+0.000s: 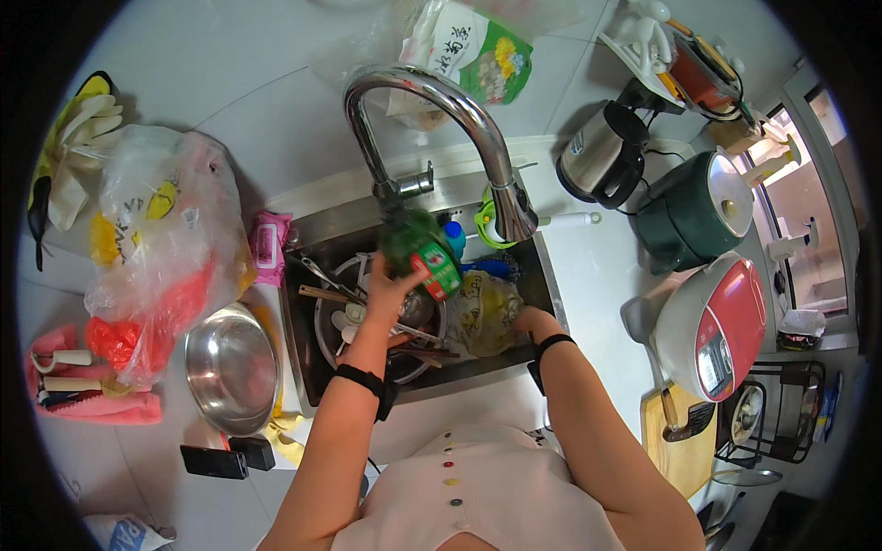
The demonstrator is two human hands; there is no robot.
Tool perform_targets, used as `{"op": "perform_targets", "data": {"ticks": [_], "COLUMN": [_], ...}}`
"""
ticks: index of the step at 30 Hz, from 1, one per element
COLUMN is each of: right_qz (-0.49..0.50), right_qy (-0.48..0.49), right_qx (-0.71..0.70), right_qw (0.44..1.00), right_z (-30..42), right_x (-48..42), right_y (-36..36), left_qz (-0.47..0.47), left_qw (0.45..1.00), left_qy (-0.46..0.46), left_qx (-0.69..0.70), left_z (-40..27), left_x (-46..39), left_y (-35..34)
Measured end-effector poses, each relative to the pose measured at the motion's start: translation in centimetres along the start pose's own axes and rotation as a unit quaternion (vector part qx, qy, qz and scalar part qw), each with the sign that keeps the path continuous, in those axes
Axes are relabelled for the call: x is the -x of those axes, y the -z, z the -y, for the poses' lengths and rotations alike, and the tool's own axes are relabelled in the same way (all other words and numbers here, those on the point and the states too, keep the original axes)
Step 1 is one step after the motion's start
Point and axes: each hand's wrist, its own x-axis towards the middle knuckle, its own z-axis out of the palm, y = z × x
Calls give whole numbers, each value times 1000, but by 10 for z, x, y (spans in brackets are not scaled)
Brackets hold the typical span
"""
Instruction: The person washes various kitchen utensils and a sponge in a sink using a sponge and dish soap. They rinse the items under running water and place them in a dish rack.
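Observation:
My left hand point(391, 293) grips a green plastic bottle point(419, 251) with a red and green label, tilted and blurred over the sink point(296, 358). At the right of the basin, my right hand point(534, 322) is closed at the edge of a yellowish patterned cloth or bag point(486, 313); its fingers are partly hidden. Below the bottle, a round metal basin point(324, 337) holds pot lids, spoons and other utensils. Behind the cloth lie a blue brush point(490, 267) and a blue-capped bottle point(454, 237).
The chrome faucet point(458, 113) arches over the sink. A pink wipes pack point(269, 248) and a steel bowl point(233, 368) stand to the left. An electric kettle point(601, 155), a rice cooker point(713, 330) and a cutting board point(679, 441) with a cleaver point(689, 423) are at the right.

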Motion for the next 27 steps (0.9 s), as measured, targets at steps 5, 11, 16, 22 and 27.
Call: {"op": "perform_targets", "data": {"ticks": [5,11,16,22,27], "right_qz": [89,88,0,-136,-71], "right_qy": [-34,-70,13,-4,-16], "right_qx": [-10,-108,-93,-63,-258], "right_qw": [995,988,996,989,963], "right_z": [20,-8,-11,32,48], "right_x": [-3,-53,-70,-15,48], "right_y": [2,-27,-39,2,31], "left_qz": [85,179,239,212,166], "left_qw": [968,931,868,851,821], "left_qy": [-76,-14,46,59,124], "left_qx": [-224,-317,-432,-477,-532], "left_z": [50,66,86,111,95], "left_x": [6,-22,-18,-28,-28], "left_y": [-16,-58,-67,-61,-71]}}
